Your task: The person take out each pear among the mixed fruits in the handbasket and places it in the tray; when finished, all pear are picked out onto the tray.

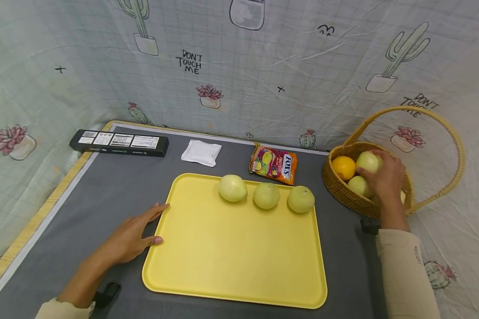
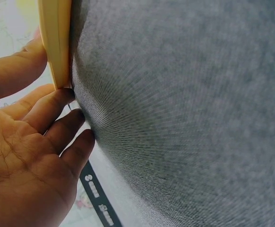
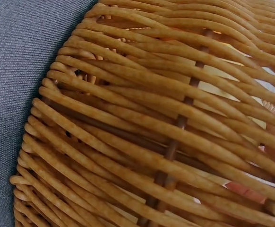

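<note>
My left hand (image 1: 127, 237) rests at the left edge of a yellow tray (image 1: 231, 257), its thumb and fingers spread and touching the rim. The left wrist view shows the thumb against the tray's side wall (image 2: 57, 42), with the other fingertips low on the grey surface. Along the tray's far side sit three pale green round fruits (image 1: 266, 196) in a row. Over a wicker basket (image 1: 343, 195) at the right, my right hand (image 1: 387, 177) grips a pale green fruit (image 1: 368, 162). Woven basket side (image 3: 166, 118) fills most of the right wrist view and hides most of that hand.
The basket also holds an orange fruit (image 1: 343, 168) and another pale green one (image 1: 360, 186); its tall handle (image 1: 459, 146) leans right. Behind the tray lie a candy bag (image 1: 273, 163), a white packet (image 1: 201, 153) and a long black box (image 1: 119, 142). A printed cloth (image 1: 243, 62) hangs behind.
</note>
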`<state>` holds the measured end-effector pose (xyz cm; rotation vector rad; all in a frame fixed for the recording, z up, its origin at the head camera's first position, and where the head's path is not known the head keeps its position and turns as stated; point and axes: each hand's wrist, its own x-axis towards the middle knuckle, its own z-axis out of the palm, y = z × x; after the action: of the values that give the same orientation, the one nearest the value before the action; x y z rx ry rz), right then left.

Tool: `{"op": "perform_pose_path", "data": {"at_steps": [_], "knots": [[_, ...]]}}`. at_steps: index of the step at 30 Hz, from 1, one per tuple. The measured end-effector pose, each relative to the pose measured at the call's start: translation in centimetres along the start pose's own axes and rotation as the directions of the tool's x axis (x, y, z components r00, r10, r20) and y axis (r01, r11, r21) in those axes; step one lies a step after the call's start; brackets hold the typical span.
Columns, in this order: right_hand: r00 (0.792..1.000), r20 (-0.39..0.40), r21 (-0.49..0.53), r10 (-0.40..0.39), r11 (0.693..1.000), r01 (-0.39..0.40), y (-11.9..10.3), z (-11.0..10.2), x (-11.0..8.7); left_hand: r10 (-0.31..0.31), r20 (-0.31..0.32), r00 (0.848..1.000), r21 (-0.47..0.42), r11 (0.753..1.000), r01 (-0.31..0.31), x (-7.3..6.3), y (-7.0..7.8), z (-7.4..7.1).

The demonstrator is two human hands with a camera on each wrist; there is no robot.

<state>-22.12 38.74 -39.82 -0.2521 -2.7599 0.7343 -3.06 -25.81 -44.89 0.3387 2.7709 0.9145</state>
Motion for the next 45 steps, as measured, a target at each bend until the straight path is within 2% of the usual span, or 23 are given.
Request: {"op": "perform_pose_path", "data": {"at_steps": [5,8,17,22,29,39,42,45], "knots": [[1.0,-0.01,0.003,0.025,1.0,-0.025,0.0,0.0,-0.1,-0.009,0.004,1.0,0.004,1.0,0.009,0.1,0.1,0.0],[0.998,-0.047,0.011,0.034,0.999,-0.033,-0.2,-0.2,-0.4,-0.016,0.011,1.0,0.002,1.0,0.016,0.1,0.0,0.0],[0.991,-0.132,0.095,0.038,0.995,-0.025,-2.9,-1.0,-1.9,0.005,0.0,1.0,0.006,1.0,-0.005,0.1,-0.1,0.0],[0.98,-0.196,0.125,-0.026,0.991,0.052,-5.1,-1.6,-3.3,-0.007,0.006,1.0,0.001,1.0,0.007,0.1,0.0,0.0],[0.937,-0.299,0.125,-0.181,0.966,0.226,-8.0,-2.0,-5.3,-0.006,0.003,1.0,0.007,1.0,0.006,0.0,0.1,0.0],[0.886,-0.336,0.137,-0.32,0.914,0.382,-10.6,-2.4,-7.7,-0.01,0.004,1.0,0.007,1.0,0.01,-0.1,0.1,0.0],[0.887,-0.321,0.161,-0.332,0.904,0.396,-11.1,-2.4,-8.6,-0.005,-0.001,1.0,0.005,1.0,0.005,-0.1,0.1,0.1],[0.903,-0.285,0.186,-0.321,0.906,0.381,-11.7,-2.4,-9.5,0.003,-0.007,1.0,0.008,1.0,-0.003,0.0,0.1,0.1]]}}
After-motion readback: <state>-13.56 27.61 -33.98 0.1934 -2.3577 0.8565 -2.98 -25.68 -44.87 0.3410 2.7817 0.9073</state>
